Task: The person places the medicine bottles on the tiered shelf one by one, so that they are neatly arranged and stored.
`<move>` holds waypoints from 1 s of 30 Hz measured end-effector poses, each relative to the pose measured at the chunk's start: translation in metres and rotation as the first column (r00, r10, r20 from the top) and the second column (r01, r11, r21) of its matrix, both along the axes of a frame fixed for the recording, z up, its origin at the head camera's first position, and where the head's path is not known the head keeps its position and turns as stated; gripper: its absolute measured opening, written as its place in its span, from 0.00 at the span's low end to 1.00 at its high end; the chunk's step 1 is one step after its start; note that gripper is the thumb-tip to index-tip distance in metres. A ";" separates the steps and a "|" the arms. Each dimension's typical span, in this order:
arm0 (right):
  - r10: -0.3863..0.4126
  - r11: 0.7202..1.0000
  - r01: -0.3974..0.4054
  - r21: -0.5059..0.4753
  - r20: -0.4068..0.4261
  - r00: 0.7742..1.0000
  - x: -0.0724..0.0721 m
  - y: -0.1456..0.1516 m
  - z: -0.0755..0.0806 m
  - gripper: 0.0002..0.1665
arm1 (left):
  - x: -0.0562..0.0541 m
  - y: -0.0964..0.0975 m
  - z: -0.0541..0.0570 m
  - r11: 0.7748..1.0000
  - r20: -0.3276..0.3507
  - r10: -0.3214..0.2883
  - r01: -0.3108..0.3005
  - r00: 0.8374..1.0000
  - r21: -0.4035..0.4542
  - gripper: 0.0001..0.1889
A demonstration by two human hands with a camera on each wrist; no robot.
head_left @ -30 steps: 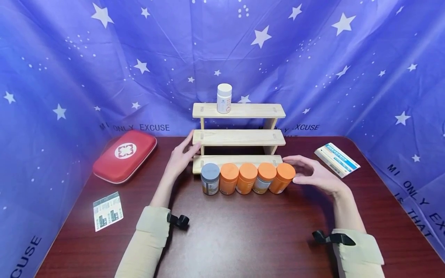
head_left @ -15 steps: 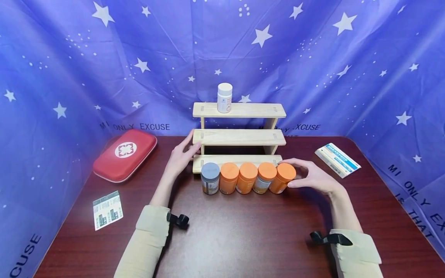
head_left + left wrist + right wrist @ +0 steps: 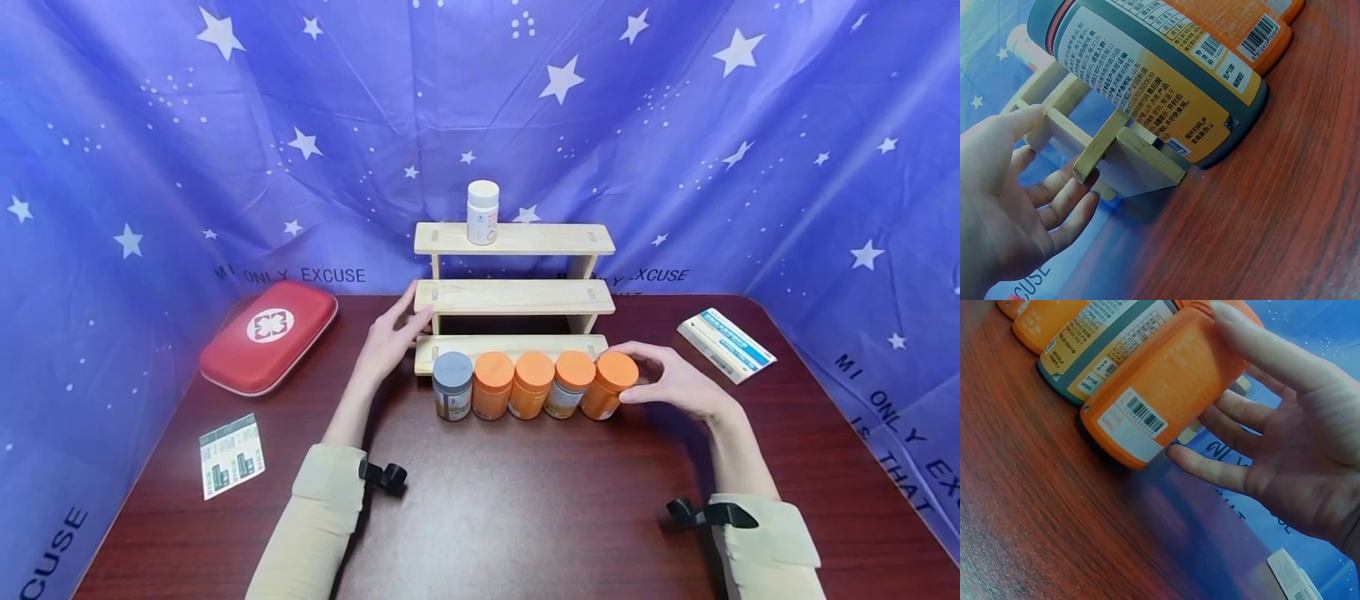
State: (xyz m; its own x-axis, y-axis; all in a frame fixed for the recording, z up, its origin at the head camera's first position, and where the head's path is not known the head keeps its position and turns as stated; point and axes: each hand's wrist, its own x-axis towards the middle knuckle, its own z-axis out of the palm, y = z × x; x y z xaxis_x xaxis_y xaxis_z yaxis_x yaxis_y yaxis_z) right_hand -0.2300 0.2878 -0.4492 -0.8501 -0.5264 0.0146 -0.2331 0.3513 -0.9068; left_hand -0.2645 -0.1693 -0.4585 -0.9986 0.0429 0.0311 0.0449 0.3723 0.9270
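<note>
In the head view my left hand (image 3: 387, 342) holds the left end of the middle board of a three-tier wooden shelf (image 3: 514, 296), thumb at the front corner. The left wrist view shows its fingers (image 3: 1063, 209) bent against the wood. My right hand (image 3: 678, 383) grips the rightmost orange bottle (image 3: 611, 387), thumb on its near side and fingers behind, partly hidden. That bottle leans slightly to the right beside a grey bottle with an orange lid (image 3: 567, 392). Two more orange bottles (image 3: 532, 387) and a grey-lidded bottle (image 3: 453, 387) continue the row before the lowest board.
A white bottle (image 3: 482, 215) stands on the top board. At left lie a red first-aid case (image 3: 266, 342) and a printed card (image 3: 232, 457). A blue-and-white medicine box (image 3: 726, 346) lies at back right. Starry blue curtain (image 3: 360, 125) surrounds the dark wooden table (image 3: 480, 517).
My right hand has moved slightly left, and its thumb has come onto the rightmost orange bottle. The left hand and the row of bottles stay where they were.
</note>
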 end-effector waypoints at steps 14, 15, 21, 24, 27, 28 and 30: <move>0.062 0.998 -0.064 -0.027 -0.088 0.994 0.001 0.014 0.009 0.33 | 0.001 -0.002 -0.001 1.000 -0.003 0.015 -0.015 1.000 0.002 0.35; 0.053 0.998 -0.056 -0.027 -0.093 0.994 0.001 0.016 0.010 0.33 | 0.001 -0.002 0.000 1.000 -0.002 0.016 -0.016 1.000 0.006 0.35; -0.012 1.000 0.010 -0.010 -0.110 0.994 0.007 0.024 0.019 0.34 | 0.000 -0.002 0.001 1.000 -0.004 0.002 -0.002 1.000 0.005 0.35; -0.033 0.999 0.033 -0.001 -0.132 0.991 0.009 0.027 0.022 0.34 | -0.001 -0.003 0.000 1.000 -0.003 0.002 -0.002 1.000 0.015 0.34; -0.057 0.998 0.060 0.011 -0.163 0.985 0.012 0.029 0.026 0.34 | -0.001 -0.002 -0.001 1.000 -0.007 0.001 -0.001 1.000 0.023 0.34; -0.061 0.998 0.065 0.015 -0.173 0.983 0.012 0.030 0.028 0.34 | -0.001 -0.001 -0.001 1.000 -0.008 -0.001 0.001 1.000 0.026 0.34; -0.066 0.997 0.071 0.021 -0.183 0.981 0.012 0.031 0.031 0.35 | -0.002 0.001 -0.001 1.000 -0.004 -0.006 0.006 1.000 0.026 0.34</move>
